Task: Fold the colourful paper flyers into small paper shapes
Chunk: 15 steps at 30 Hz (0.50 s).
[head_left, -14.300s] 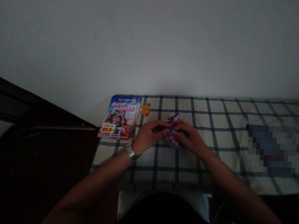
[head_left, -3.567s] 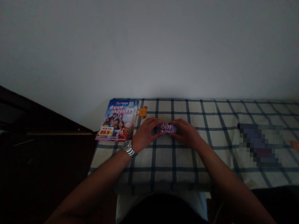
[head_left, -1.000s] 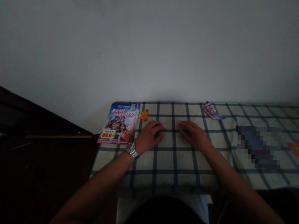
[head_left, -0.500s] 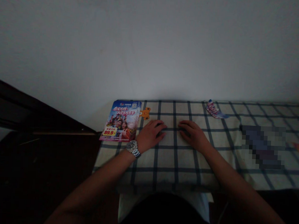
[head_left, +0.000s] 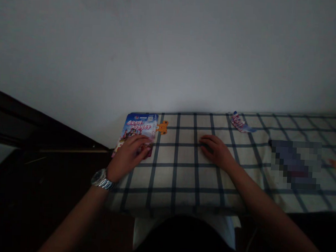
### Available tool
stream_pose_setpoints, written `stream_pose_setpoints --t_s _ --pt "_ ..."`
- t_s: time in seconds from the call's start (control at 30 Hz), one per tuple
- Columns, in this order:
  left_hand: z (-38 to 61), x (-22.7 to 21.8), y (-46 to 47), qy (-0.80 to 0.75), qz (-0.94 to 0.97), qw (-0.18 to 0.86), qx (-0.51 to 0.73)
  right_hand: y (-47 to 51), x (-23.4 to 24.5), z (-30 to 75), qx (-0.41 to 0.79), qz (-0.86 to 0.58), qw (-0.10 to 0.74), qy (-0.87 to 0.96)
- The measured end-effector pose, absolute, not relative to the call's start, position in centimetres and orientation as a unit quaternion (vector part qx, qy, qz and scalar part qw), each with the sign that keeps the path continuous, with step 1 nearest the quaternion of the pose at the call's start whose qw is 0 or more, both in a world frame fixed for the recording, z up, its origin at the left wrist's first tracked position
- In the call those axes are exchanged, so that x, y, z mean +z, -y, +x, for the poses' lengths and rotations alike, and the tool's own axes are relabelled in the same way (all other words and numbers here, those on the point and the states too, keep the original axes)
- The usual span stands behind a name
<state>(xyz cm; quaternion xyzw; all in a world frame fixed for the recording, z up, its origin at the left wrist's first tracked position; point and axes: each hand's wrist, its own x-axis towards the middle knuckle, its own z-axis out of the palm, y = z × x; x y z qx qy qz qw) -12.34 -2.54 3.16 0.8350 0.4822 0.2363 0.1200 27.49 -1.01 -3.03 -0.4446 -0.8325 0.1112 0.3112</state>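
A stack of printed flyers (head_left: 140, 122), blue at the top and pink below, lies at the left end of the checked tablecloth (head_left: 184, 178). Over its lower part is my left hand (head_left: 129, 154), fingers stretched out and slightly apart; whether they touch the top flyer I cannot tell. A metal wristwatch (head_left: 102, 179) is on that wrist. My right hand (head_left: 215, 152) rests on the cloth near the middle, its fingers loosely bent and holding nothing. An orange bear figure (head_left: 162, 127) shows at the right edge of the flyers.
A folded or crumpled piece of pink and blue printed paper (head_left: 240, 123) lies toward the back right. Further right is a dark pixelated object (head_left: 294, 165). Behind the table rises a pale wall (head_left: 187, 60), with a dark panel (head_left: 31, 127) at left.
My left hand has moved left, from the bare cloth to over the lower part of the flyers. My right hand has stayed where it was.
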Motion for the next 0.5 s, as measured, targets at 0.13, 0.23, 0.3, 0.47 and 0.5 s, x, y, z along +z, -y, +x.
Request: stream_pose_setpoints --t_s 0.13,0.23,0.3,0.47,0.5 --pt "-15.9 2.6 3.0 -0.498 0.832 0.115 0.218 0.9 -3.0 27.6 0.122 -0.445 0.317 0.829" --pt "-17.4 2.2 3.3 -0.489 0.843 0.101 0.201 0.8 -3.0 27.7 0.128 -0.443 0.320 0.828" --pt "-18.0 2.0 3.3 -0.473 0.855 0.092 0.191 0.8 -3.0 27.7 0.130 -0.444 0.320 0.827" --pt "-18.7 1.5 3.4 -0.449 0.875 0.086 0.157 0.7 -3.0 27.7 0.128 -0.444 0.317 0.828" --pt "-18.8 1.4 3.4 -0.450 0.876 0.088 0.148 0.7 -3.0 27.7 0.128 -0.443 0.317 0.829"
